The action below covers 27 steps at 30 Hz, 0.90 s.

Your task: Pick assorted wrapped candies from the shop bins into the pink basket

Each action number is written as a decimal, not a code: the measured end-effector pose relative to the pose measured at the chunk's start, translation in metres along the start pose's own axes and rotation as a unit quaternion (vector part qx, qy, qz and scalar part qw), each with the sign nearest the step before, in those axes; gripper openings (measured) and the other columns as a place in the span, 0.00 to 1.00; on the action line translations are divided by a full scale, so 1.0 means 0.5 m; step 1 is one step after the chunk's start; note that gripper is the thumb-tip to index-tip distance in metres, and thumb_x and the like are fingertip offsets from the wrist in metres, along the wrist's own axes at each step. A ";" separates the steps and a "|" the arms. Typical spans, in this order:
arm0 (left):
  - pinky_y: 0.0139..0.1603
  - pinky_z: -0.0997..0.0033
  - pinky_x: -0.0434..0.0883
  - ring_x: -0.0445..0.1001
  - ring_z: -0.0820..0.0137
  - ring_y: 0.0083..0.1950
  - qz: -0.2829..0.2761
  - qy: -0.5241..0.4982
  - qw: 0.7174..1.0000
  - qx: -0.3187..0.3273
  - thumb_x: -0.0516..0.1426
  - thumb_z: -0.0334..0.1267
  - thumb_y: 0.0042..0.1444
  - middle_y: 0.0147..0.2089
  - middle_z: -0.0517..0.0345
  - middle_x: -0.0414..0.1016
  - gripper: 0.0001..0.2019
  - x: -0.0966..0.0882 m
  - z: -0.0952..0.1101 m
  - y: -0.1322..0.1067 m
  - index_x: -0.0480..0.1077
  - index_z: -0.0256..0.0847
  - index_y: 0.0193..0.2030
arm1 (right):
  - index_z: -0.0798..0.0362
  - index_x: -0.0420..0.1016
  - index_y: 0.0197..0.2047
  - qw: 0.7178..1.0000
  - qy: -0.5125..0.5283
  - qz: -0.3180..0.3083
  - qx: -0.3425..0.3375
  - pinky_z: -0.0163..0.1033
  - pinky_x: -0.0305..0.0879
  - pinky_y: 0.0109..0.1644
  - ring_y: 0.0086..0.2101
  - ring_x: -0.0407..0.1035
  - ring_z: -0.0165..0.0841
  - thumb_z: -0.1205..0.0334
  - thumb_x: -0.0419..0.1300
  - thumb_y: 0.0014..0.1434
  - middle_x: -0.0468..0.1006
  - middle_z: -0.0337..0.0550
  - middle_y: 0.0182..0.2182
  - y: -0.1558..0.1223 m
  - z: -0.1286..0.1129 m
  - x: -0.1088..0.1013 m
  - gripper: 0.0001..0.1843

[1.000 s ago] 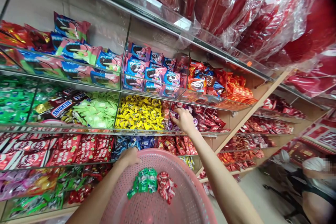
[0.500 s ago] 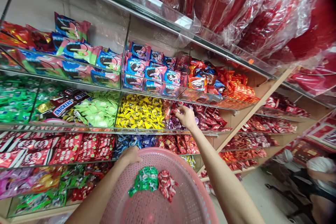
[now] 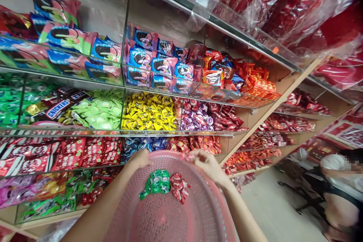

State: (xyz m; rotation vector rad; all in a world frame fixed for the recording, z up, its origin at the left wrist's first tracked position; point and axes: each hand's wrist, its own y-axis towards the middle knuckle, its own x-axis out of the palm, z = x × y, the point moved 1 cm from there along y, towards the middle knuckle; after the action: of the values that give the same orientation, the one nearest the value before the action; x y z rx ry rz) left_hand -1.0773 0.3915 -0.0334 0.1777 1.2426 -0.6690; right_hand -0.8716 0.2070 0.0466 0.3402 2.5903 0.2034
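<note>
Left hand (image 3: 141,159): fingers gripping rim of pink basket (image 3: 163,217), which sits below them. Right hand (image 3: 206,164): fingers curled at rim, grasp can't be told. Green candies (image 3: 159,181), red candies (image 3: 179,188) in basket, between and below both hands' fingers.

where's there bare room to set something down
Bare: inside the pink basket, nearer than the green candies and red candies; the floor between the shelves and chair base. Crowded: the packed shelves, and the far rim at the left hand and right hand.
</note>
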 end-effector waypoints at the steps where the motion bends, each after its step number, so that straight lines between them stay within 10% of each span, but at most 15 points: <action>1: 0.29 0.74 0.63 0.74 0.64 0.38 0.000 0.003 1.000 0.001 0.57 0.52 0.37 0.38 0.54 0.77 0.19 0.001 0.000 0.000 0.71 0.44 0.35 | 0.56 0.72 0.35 1.000 -0.020 -0.021 0.012 0.35 0.64 0.32 0.28 0.68 0.30 0.58 0.56 0.51 0.76 0.41 0.28 -0.011 0.031 0.020 0.11; 6: 0.28 0.74 0.62 0.74 0.65 0.37 0.003 0.017 1.000 0.005 0.57 0.52 0.38 0.38 0.54 0.77 0.20 0.002 -0.001 0.002 0.71 0.43 0.36 | 0.54 0.71 0.33 0.963 -0.261 -0.034 0.059 0.33 0.60 0.33 0.29 0.68 0.31 0.68 0.53 0.49 0.75 0.41 0.28 -0.039 0.132 0.082 0.07; 19: 0.29 0.73 0.62 0.74 0.63 0.38 0.004 0.025 1.000 0.006 0.56 0.52 0.37 0.38 0.53 0.77 0.19 0.003 0.001 0.001 0.71 0.43 0.35 | 0.56 0.67 0.40 0.842 -0.512 -0.069 0.155 0.35 0.58 0.30 0.35 0.72 0.36 0.69 0.48 0.56 0.73 0.51 0.41 -0.067 0.120 0.127 0.10; 27: 0.32 0.71 0.65 0.74 0.60 0.41 0.009 0.008 1.000 -0.003 0.57 0.50 0.38 0.41 0.52 0.77 0.19 0.004 0.000 -0.005 0.71 0.43 0.36 | 0.53 0.66 0.37 0.873 -0.477 0.102 0.028 0.33 0.56 0.30 0.29 0.69 0.31 0.60 0.45 0.61 0.72 0.45 0.33 0.011 -0.011 0.039 0.11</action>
State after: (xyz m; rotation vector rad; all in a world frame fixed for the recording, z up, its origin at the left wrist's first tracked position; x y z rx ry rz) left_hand -1.0782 0.3887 -0.0348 0.1895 1.2559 -0.6486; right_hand -0.8895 0.2174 0.0434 0.5622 1.5778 0.0124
